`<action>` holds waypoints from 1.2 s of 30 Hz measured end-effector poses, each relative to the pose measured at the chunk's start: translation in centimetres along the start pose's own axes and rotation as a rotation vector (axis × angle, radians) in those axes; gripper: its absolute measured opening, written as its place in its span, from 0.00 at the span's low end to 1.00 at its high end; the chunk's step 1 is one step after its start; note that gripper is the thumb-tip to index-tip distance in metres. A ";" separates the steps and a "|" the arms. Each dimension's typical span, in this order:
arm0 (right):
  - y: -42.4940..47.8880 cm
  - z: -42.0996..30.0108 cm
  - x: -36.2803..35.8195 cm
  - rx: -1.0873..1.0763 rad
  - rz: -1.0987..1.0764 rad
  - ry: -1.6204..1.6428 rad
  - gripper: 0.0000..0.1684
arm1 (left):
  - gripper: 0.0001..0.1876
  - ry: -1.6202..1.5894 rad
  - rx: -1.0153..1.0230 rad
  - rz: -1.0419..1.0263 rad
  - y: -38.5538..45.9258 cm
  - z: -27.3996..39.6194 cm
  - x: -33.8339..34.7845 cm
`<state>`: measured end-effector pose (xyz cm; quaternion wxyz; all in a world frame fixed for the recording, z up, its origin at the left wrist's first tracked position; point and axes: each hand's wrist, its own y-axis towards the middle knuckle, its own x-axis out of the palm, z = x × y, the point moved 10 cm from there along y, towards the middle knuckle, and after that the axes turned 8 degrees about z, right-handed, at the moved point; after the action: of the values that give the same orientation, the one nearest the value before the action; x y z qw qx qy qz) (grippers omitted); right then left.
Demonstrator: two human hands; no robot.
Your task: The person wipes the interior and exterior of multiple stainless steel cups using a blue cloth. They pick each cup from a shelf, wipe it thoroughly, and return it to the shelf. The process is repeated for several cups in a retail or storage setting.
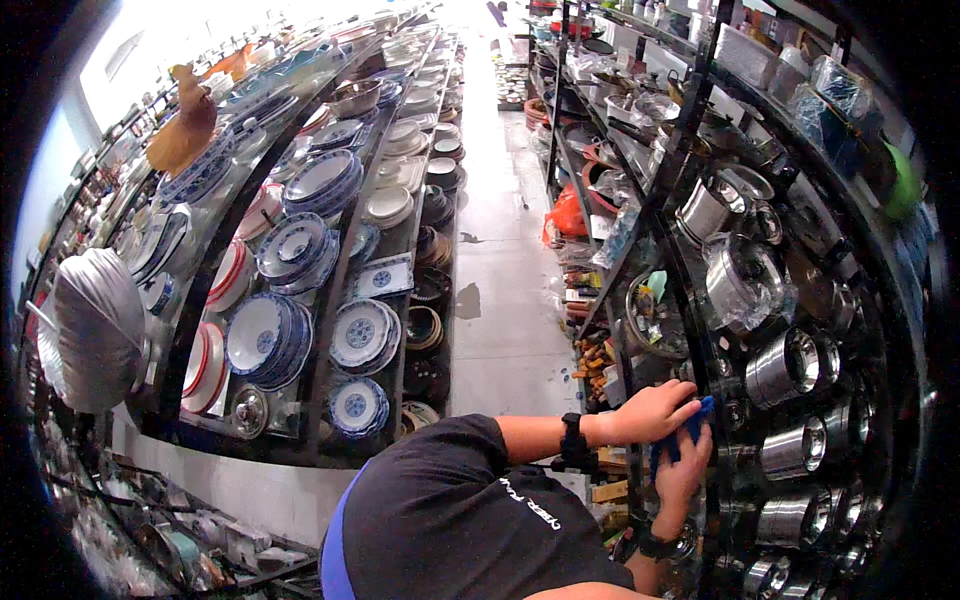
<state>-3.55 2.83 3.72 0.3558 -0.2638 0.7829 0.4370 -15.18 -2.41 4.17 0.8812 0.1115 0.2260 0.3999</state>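
My left hand (660, 412), with a black watch on its wrist, is at the black post of the right-hand metal shelving (686, 322). Just below it is my right hand (684, 466), with a dark band on its wrist. Both have fingers closed on a bunched blue cloth (665, 451), which lies between them against the shelf edge. Part of the cloth is hidden by the fingers. Shiny steel pots (784, 367) stand on the shelves to the right of the hands.
Clear-wrapped pots (742, 281) and a round glass-like lid or tray (654, 315) stand on the right shelving. Wooden-handled items (596, 367) lie low beside it. A tiled aisle (495, 322) runs ahead. Left shelving holds blue-and-white plates (262, 337) and a metallic-wrapped object (101, 330).
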 end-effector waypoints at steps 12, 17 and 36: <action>-4.6 17.8 -10.4 0.207 0.304 0.055 0.32 | 0.25 -0.382 -0.311 -0.014 2.8 -5.8 -2.9; -4.4 18.8 -13.6 0.193 0.567 -0.224 0.29 | 0.30 -0.464 -0.473 -0.107 0.6 -7.4 -0.6; -2.0 16.6 -11.2 0.066 0.298 -0.204 0.25 | 0.30 -0.539 -0.508 -0.194 -2.0 -6.3 1.0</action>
<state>10.09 17.48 5.51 0.3733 -0.0874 0.7869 0.4836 -16.36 -2.87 -2.36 0.9423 -0.0314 -0.1105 0.3145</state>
